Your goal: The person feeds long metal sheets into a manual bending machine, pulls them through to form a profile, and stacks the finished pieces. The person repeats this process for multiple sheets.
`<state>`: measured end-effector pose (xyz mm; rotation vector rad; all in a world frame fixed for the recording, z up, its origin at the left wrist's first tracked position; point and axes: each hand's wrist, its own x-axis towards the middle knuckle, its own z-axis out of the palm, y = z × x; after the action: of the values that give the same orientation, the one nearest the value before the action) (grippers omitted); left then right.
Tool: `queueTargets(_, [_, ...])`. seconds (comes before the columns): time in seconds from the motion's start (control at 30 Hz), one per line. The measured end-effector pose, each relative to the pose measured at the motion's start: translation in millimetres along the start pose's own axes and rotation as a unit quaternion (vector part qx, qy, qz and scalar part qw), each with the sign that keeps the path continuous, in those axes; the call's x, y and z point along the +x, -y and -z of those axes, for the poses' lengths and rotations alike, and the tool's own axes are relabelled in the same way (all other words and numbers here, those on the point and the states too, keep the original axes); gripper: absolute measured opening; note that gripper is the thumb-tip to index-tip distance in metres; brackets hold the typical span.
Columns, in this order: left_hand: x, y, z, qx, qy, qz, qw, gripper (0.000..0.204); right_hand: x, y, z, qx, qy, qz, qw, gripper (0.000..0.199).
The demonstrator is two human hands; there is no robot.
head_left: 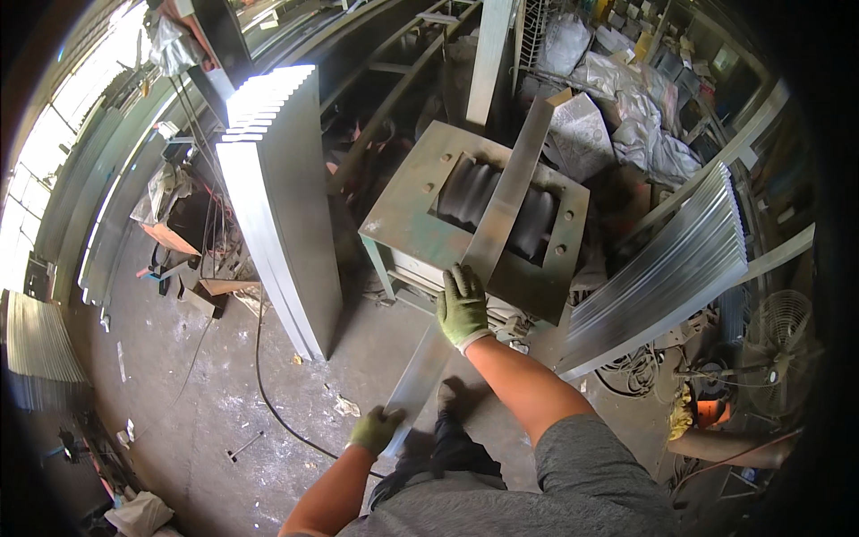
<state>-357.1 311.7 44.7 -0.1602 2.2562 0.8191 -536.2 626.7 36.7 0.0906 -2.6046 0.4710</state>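
A long flat metal strip [506, 210] slants away from me, its far part across the top of a greenish steel machine [412, 183]. Dark grooved rollers [472, 192] show in the machine's opening, on both sides of the strip. My right hand [463, 306], in a green glove, lies on top of the strip near the machine's front edge, fingers stretched out. Closer to my body, my left hand [376, 430], also gloved, is closed around the strip's near end. The underside of its grip is hidden.
A tall bundle of shiny metal sheets [277, 215] stands upright left of the machine. To the right leans a stack of bent metal strips [667, 268]. A black cable [261, 376] crosses the floor. A fan [778, 336] and a tangle of cables [629, 371] are at the right.
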Motion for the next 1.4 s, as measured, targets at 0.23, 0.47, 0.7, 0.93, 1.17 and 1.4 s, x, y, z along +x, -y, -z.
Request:
queueTargets(0.23, [121.4, -176.7, 21.1, 0.048, -0.002, -0.058, 0.997, 0.081, 12.5, -37.2, -0.3, 0.052, -0.047, -0.042, 0.997, 0.05])
queueTargets(0.47, [215.3, -322.5, 33.5, 0.044, -0.027, -0.095, 0.994, 0.082, 70.9, -114.6, 7.4, 0.053, -0.048, -0.071, 0.995, 0.047])
queueTargets(0.7, [257.9, -368.6, 36.2, 0.043, -0.03, -0.156, 0.986, 0.069, 103.8, -136.7, 34.0, 0.035, -0.076, -0.064, 0.994, 0.031])
queueTargets(0.93, [191.2, -290.5, 16.1, 0.067, -0.025, -0.155, 0.985, 0.056, 123.2, -89.5, 24.5, 0.184, -0.075, 0.008, 0.98, 0.027])
queueTargets(1.17, [208.6, -317.5, 14.2, -0.004, -0.056, -0.088, 0.995, 0.088, 168.3, -111.2, 9.0, 0.16, -0.117, -0.02, 0.98, 0.015])
queueTargets(1.4, [234.8, -367.5, 37.1, 0.08, 0.01, -0.199, 0.977, 0.062, 200.9, -145.7, 2.9, 0.101, -0.096, 0.006, 0.99, 0.042])
